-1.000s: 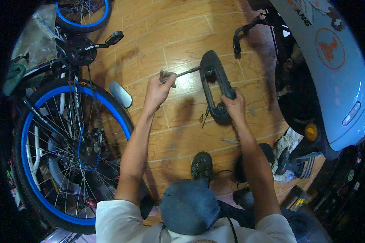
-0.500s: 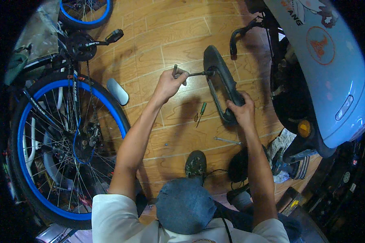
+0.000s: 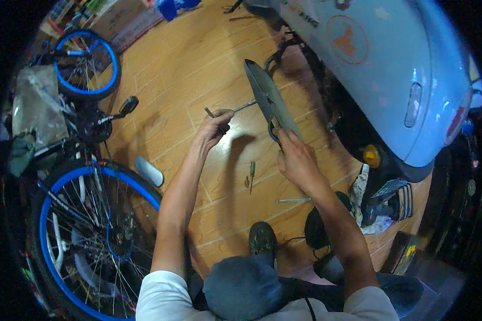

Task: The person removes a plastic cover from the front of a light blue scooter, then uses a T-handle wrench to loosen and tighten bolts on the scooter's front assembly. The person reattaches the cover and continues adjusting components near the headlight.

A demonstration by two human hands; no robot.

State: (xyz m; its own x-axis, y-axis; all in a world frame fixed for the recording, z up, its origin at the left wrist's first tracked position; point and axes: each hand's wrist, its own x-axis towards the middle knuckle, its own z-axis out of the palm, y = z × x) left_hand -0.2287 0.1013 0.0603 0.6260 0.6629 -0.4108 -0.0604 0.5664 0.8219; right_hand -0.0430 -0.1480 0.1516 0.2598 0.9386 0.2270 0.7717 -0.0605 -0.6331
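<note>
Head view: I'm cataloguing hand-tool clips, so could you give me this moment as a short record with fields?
left hand: closed on a dark metal T-handled tool
right hand: gripping the near end of a long dark-grey panel
tool tip: at the panel's left edge; whether seated, cannot tell
on the brown wood-patterned floor: a green-handled screwdriver; a slim silver metal bar; a rounded silver plate
left side: a large black bicycle wheel with blue rim
right side: a glossy pale-blue scooter body

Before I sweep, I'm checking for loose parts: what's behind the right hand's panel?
Around the panel, floor and a curved black bar show; whatever lies directly behind it is covered.
</note>
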